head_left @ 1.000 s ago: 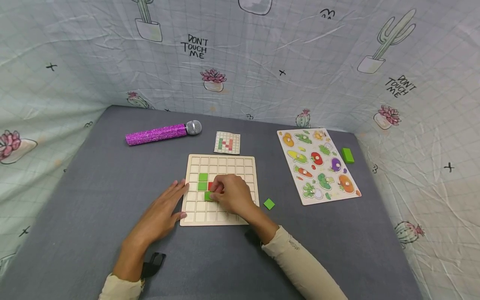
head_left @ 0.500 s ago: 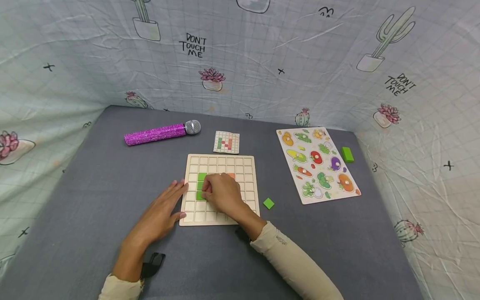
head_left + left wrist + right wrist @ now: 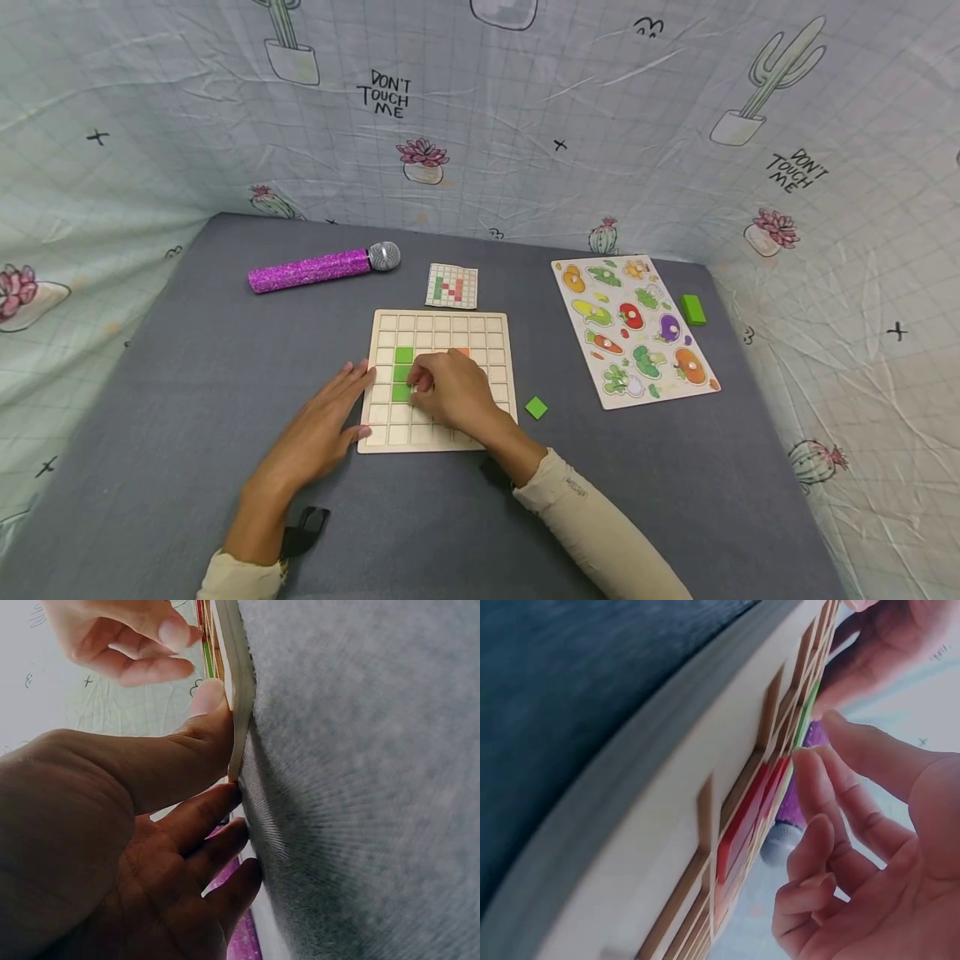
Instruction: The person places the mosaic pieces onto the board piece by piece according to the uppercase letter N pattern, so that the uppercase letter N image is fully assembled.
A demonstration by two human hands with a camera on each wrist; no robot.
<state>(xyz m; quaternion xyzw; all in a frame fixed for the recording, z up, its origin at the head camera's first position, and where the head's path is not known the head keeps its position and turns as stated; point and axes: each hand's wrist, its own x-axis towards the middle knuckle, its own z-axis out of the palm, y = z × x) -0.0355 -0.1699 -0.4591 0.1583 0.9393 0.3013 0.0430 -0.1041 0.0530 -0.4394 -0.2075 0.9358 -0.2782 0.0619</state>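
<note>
A wooden grid board [image 3: 441, 435] lies on the table. Along its left edge, my left hand [image 3: 318, 432] rests with fairly straight, spread fingers, thumb and fingertips touching the rim. Three green square tiles [image 3: 403, 373] sit in a column of cells on the board. Over the middle hovers my right hand [image 3: 453, 390], its thumb and fingertips beside the lowest green tile, with a gap between them and nothing visibly held. Red tiles [image 3: 742, 821] lie in cells under that hand, mostly hidden from the head view. An orange-red tile [image 3: 462, 352] shows past its knuckles.
A pattern card [image 3: 452, 286] lies behind the board, near a purple glitter microphone [image 3: 322, 268]. One loose green tile [image 3: 536, 407] is right of the board. Farther right are a vegetable peg puzzle [image 3: 636, 333] and a green block [image 3: 693, 310]. Printed cloth surrounds the table.
My right hand carried the third green tile left into the cell below the other two, then drew slightly back right, its fingertips parting from it. My left hand stayed at the board's edge.
</note>
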